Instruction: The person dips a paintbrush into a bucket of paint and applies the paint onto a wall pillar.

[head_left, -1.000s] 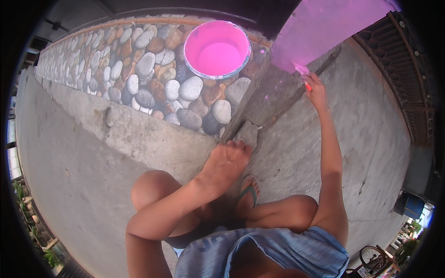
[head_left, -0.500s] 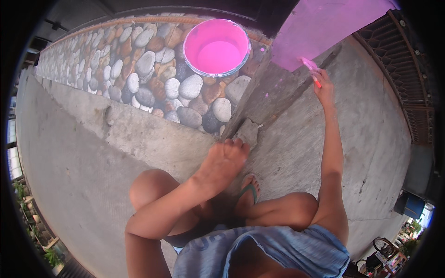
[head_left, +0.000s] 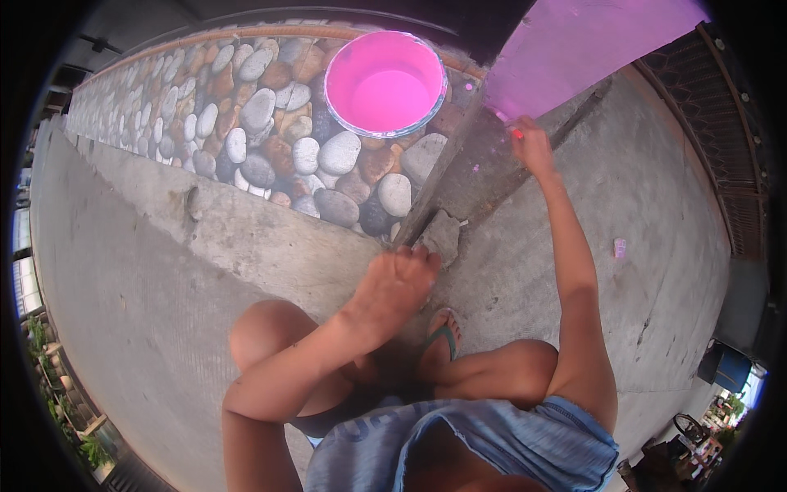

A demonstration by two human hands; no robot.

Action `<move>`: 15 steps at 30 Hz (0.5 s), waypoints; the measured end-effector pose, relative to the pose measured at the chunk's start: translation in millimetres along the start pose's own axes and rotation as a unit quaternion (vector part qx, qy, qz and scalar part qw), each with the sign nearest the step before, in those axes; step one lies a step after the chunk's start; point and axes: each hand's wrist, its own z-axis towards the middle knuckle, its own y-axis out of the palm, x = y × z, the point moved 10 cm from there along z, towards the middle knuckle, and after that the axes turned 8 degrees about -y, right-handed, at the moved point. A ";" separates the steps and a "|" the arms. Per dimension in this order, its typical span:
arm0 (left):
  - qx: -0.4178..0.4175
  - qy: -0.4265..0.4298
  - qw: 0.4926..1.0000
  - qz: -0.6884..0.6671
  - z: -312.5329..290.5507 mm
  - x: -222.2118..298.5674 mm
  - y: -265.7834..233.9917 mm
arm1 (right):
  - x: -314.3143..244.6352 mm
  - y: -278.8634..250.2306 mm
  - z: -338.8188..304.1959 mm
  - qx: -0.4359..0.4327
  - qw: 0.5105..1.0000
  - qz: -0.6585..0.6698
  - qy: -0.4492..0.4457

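Note:
My right hand (head_left: pixel 533 146) is closed around a paintbrush (head_left: pixel 517 134) with an orange-red handle. Its pink-coated head meets the lower edge of a pink-painted pillar (head_left: pixel 590 49), close to the left corner. My left hand (head_left: pixel 398 283) is curled into a loose fist above my foot, beside a broken lump of concrete (head_left: pixel 443 234). Nothing sticks out of that fist, and its palm is hidden. Pink paint fills the lower part of a round tub (head_left: pixel 385 86), whose rim is smeared with paint. The tub stands on the pebble-patterned ledge, left of the pillar.
The pebble-patterned ledge (head_left: pixel 336 207) runs off to the left above a concrete step (head_left: pixel 246 234). Pink drops spot the bare concrete base (head_left: pixel 484 152) under the pillar. A small pink scrap (head_left: pixel 620 248) lies on the floor at the right. A dark metal gate (head_left: pixel 725 156) stands far right.
My right hand has moved left with the paintbrush along the pillar's lower edge, toward its left corner. A pink scrap now shows on the floor. My left hand stays in place.

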 end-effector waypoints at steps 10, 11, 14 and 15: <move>-0.019 -0.009 0.999 -0.026 3.7 -3.2 1.1 | -22.8 -34.9 6.5 0.141 0.989 -0.019 -0.049; -0.019 -0.009 0.999 -0.027 3.7 -3.3 0.3 | -27.1 -41.1 1.4 0.157 0.986 0.010 -0.047; -0.019 -0.011 0.999 -0.025 4.1 -3.0 -1.3 | -21.5 -13.3 6.8 0.011 1.000 0.015 0.000; -0.026 -0.012 0.999 -0.024 5.1 -2.1 -0.1 | -14.8 -10.9 7.0 0.011 1.000 0.012 0.002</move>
